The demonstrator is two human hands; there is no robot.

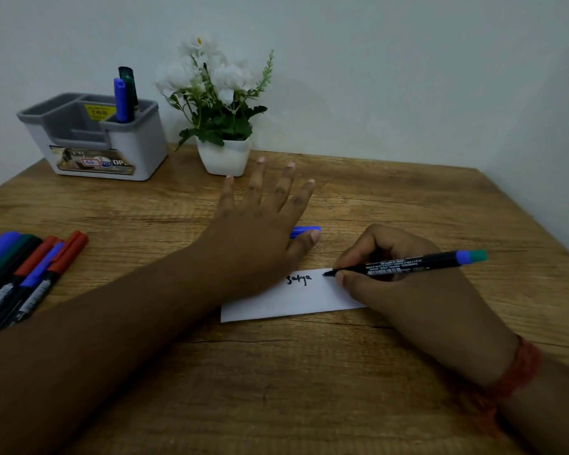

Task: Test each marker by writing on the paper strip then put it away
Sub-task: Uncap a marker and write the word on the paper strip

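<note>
A white paper strip point(296, 300) lies on the wooden table point(276, 372) with a handwritten word on it. My right hand point(408, 290) grips an uncapped black marker point(408, 263) with a blue and teal end, its tip touching the strip's upper right. My left hand point(263, 231) lies flat with fingers spread, its palm pressing the strip's left part. A blue cap point(306, 230) peeks out beside the left thumb. Several capped markers point(27, 274) in blue, green and red lie at the left edge.
A grey and white organiser point(112, 152) at the back left holds a blue marker point(120, 100) and a dark green one point(128, 90). A white pot of white flowers point(224, 156) stands behind my left hand. A pale wall runs along the table's back.
</note>
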